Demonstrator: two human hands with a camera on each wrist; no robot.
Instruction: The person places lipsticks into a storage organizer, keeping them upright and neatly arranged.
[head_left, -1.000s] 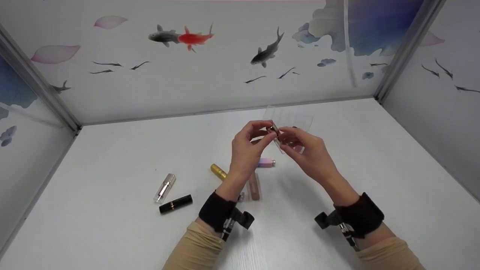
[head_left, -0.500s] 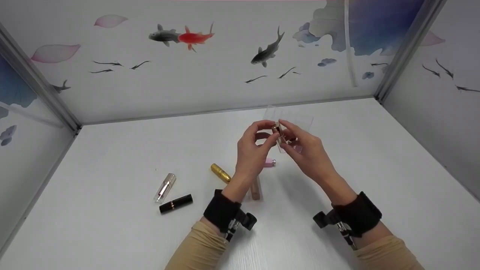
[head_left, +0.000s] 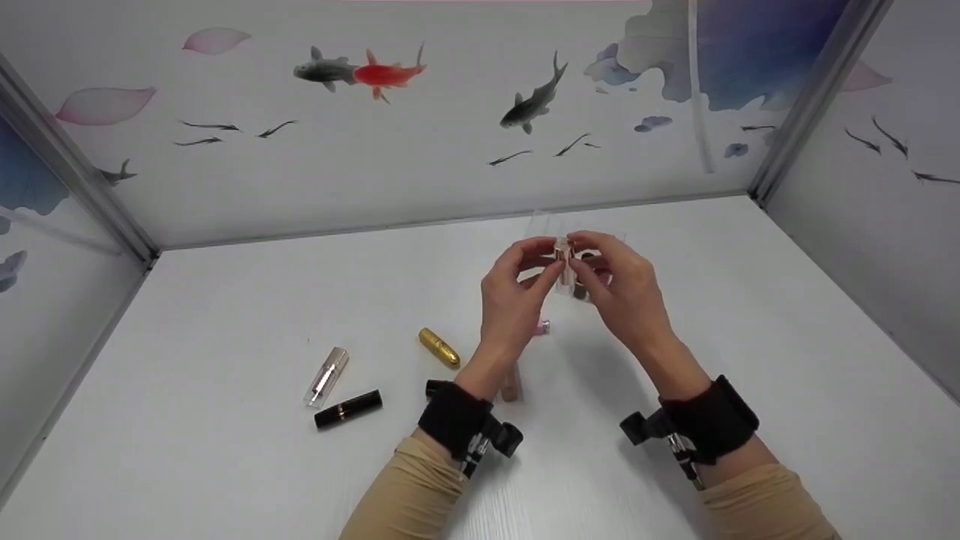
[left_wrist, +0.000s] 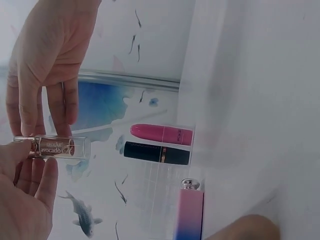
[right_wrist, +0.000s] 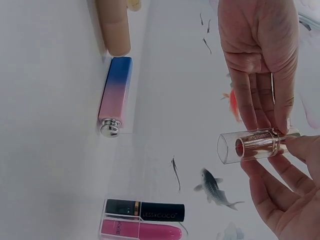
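Observation:
In the head view, both hands meet over the far part of the table around a gold lipstick tube (head_left: 565, 259) with a clear cover. My left hand (head_left: 511, 300) pinches it from the left, and my right hand (head_left: 626, 296) pinches its other side. The left wrist view shows the word "avocado" on the tube (left_wrist: 54, 147). Its clear end (right_wrist: 227, 148) points down toward the table, the gold part seen through it. Behind the hands is a clear divided holder (head_left: 540, 223), with a pink lipstick (left_wrist: 161, 134) and a black lipstick (left_wrist: 157, 153) standing in it.
A blue-and-pink lipstick (right_wrist: 116, 95) lies below the hands, partly hidden in the head view. A brown tube (head_left: 510, 384) and gold tube (head_left: 439, 348) lie near the left forearm. Farther left are a clear-capped tube (head_left: 327, 376) and black lipstick (head_left: 349, 409). Printed panels (head_left: 420, 165) enclose the table.
The gold tube has turned from tilted to upright and shifted slightly right. My left hand has moved right with it, while the right hand's fingers have changed their hold.

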